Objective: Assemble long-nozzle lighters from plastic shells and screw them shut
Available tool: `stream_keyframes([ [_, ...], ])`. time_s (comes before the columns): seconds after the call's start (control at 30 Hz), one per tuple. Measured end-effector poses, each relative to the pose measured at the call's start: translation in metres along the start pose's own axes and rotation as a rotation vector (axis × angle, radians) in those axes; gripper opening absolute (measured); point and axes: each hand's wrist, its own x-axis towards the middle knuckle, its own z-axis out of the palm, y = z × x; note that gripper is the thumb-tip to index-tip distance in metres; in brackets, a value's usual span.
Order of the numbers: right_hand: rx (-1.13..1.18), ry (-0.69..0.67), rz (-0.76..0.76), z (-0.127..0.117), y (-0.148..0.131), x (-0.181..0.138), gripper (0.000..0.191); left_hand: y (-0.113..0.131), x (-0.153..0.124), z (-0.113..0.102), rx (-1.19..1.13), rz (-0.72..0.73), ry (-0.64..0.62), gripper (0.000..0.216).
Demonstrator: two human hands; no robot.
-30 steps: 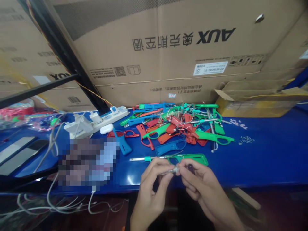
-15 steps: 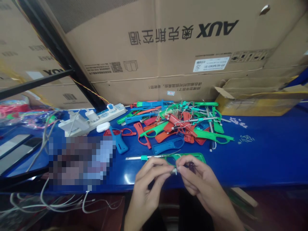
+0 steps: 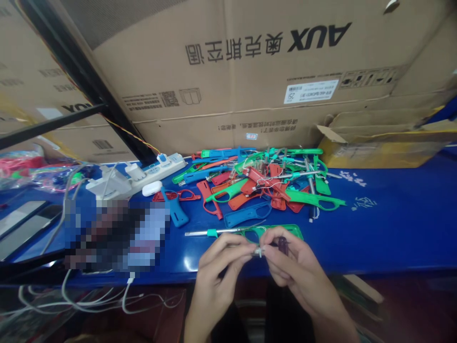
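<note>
My left hand point(image 3: 221, 267) and my right hand point(image 3: 293, 271) meet at the near edge of the blue table point(image 3: 392, 228). Both pinch a small clear and white part point(image 3: 257, 251) between their fingertips. A dark little piece point(image 3: 282, 244) shows at my right fingers. Just beyond my hands lies a green plastic handle shell point(image 3: 282, 231) with a thin metal tube point(image 3: 200, 233) pointing left. Farther back sits a heap of red, green and blue handle shells point(image 3: 264, 186) with metal tubes and wires.
A white power strip point(image 3: 143, 174) with plugs and a white earbud case point(image 3: 152, 188) lie at the left. Cables hang over the table's front edge. Big cardboard boxes point(image 3: 250, 71) wall the back. A smaller open carton point(image 3: 385, 143) stands at the right.
My hands have stayed together on the small part, with only slight finger shifts. The view has drifted a little, so the table things sit slightly lower left.
</note>
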Motion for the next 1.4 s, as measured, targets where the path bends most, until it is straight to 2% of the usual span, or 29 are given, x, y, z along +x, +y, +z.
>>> stream_keyframes([
  [0.47,0.026,0.089,-0.099,0.0042,0.0016,0.0001,0.02,-0.0021,0.0011,0.0039,0.026,0.019,0.019,0.036],
  [0.73,0.095,0.179,-0.132,0.0063,0.0035,0.0021,0.028,-0.003,0.0026,0.0076,0.065,0.04,0.037,0.041],
  [1.03,0.065,0.157,-0.187,0.0041,0.0041,0.0015,0.026,-0.0089,-0.0018,0.0087,0.088,0.045,0.024,0.041],
  [1.23,0.06,0.143,-0.2,0.0031,0.0054,0.0028,0.026,-0.0074,0.0002,0.0073,0.068,-0.011,-0.019,0.039],
  [1.4,0.087,0.136,-0.179,0.006,0.0032,0.0017,0.028,-0.006,0.0013,0.0071,0.068,-0.019,-0.003,0.038],
])
